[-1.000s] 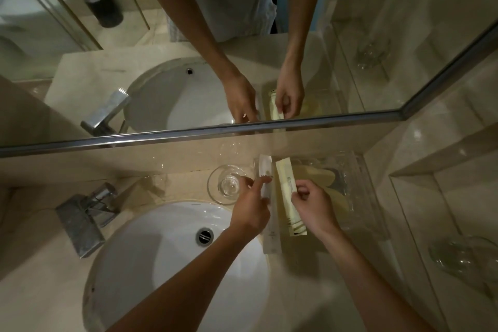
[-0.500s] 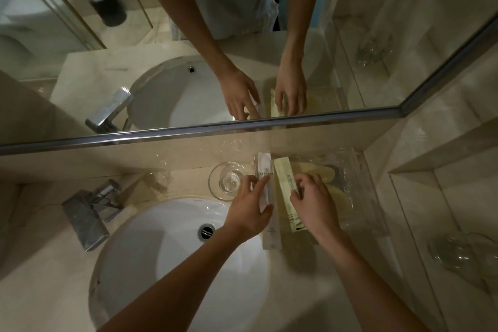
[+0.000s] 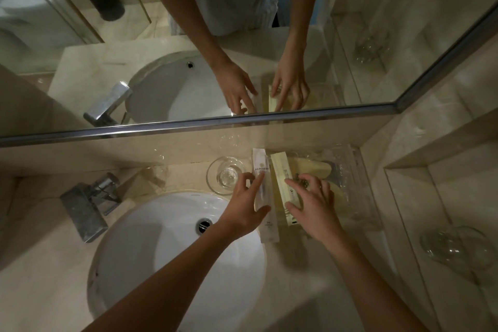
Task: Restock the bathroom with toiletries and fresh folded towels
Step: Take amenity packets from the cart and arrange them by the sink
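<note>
Two long toiletry packets lie side by side on the marble counter behind the basin. The white packet [image 3: 260,167] is under my left hand [image 3: 246,206], whose straight fingers rest on it. Just right of it, the pale yellow packet [image 3: 280,167] lies partly in a clear plastic tray [image 3: 353,170]. My right hand [image 3: 312,202] hovers over the yellow packet with fingers spread and fingertips touching it. More yellowish packets lie in the tray.
An upturned glass on a glass saucer [image 3: 226,175] stands left of the white packet. White basin [image 3: 161,250] with chrome tap [image 3: 86,205] lies at left. Mirror [image 3: 188,48] runs along the back. Another glass [image 3: 458,248] sits on the right ledge.
Both hands have let go of the packets, which now lie flat on the counter. The fingers went from pinching to straight and spread on top.
</note>
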Demonstrator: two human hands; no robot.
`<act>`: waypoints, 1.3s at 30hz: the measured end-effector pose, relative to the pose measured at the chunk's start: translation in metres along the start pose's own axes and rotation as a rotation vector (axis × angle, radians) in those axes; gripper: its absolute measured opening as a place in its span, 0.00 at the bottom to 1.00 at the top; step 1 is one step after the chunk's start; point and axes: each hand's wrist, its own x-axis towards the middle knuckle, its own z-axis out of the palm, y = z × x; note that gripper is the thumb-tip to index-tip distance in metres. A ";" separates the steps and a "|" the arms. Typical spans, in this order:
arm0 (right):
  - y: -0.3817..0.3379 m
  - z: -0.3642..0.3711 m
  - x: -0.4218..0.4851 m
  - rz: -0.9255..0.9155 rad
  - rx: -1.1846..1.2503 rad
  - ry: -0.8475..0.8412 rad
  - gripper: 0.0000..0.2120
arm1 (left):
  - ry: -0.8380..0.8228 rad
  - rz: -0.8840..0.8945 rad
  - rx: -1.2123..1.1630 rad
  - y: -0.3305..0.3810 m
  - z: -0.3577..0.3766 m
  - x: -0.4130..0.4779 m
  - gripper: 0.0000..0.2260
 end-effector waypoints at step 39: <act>-0.023 -0.002 -0.003 0.082 0.037 0.051 0.25 | -0.013 0.028 0.069 -0.004 -0.006 0.003 0.41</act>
